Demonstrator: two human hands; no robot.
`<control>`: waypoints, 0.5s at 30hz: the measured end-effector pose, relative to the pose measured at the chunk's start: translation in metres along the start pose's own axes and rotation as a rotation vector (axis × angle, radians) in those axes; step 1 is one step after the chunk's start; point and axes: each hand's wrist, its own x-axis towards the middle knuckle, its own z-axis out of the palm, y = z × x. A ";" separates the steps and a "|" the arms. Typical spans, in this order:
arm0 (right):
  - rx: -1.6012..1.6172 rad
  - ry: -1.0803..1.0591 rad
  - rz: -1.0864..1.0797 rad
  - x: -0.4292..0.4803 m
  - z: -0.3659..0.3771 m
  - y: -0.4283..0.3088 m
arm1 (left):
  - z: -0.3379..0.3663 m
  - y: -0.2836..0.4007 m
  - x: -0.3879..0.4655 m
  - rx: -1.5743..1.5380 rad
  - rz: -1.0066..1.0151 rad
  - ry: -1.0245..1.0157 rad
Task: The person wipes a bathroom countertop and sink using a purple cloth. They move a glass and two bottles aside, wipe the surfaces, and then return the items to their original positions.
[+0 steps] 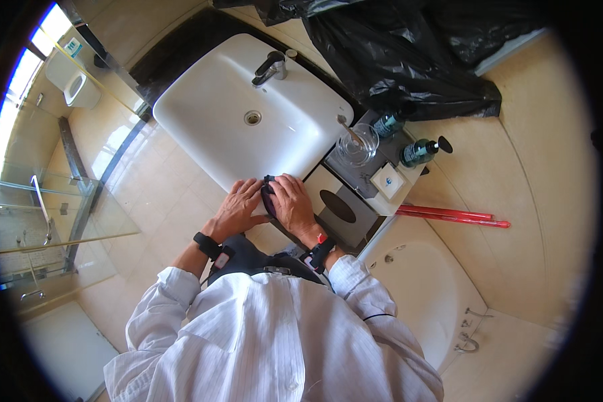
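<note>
A white ceramic washbasin (221, 115) with a chrome faucet (276, 68) lies before me. At its near edge my right hand (290, 201) rests over a small dark item (268, 198), its fingers bent; how firmly it holds the item cannot be seen. My left hand (241, 203) lies flat beside it on the basin's near rim, thumb spread, fingertips close to the dark item. Most of that item is hidden under the right hand. Both wrists wear black straps.
Right of the basin, a counter carries a clear glass with a toothbrush (354, 143), dark green pump bottles (417, 152) and a small white square packet (388, 182). Black plastic sheeting (402, 55) hangs behind. Red tubes (452, 215) lie beyond the counter, near a bathtub (417, 281).
</note>
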 end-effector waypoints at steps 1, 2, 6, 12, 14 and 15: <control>-0.024 -0.014 0.007 0.006 0.001 0.007 | -0.003 -0.007 0.003 -0.050 0.009 0.017; -0.048 -0.027 0.018 0.012 0.002 0.013 | -0.008 -0.017 0.006 -0.099 0.020 0.029; -0.346 0.035 0.204 0.051 0.005 0.041 | -0.027 -0.071 0.016 -0.072 0.051 0.082; -0.459 0.118 0.272 0.054 0.011 0.032 | -0.051 -0.143 0.029 -0.114 0.154 0.117; -0.405 0.117 0.299 0.035 0.017 0.008 | -0.051 -0.149 0.030 -0.119 0.184 0.110; -0.388 0.107 0.307 0.027 0.020 -0.004 | -0.050 -0.150 0.031 -0.138 0.189 0.094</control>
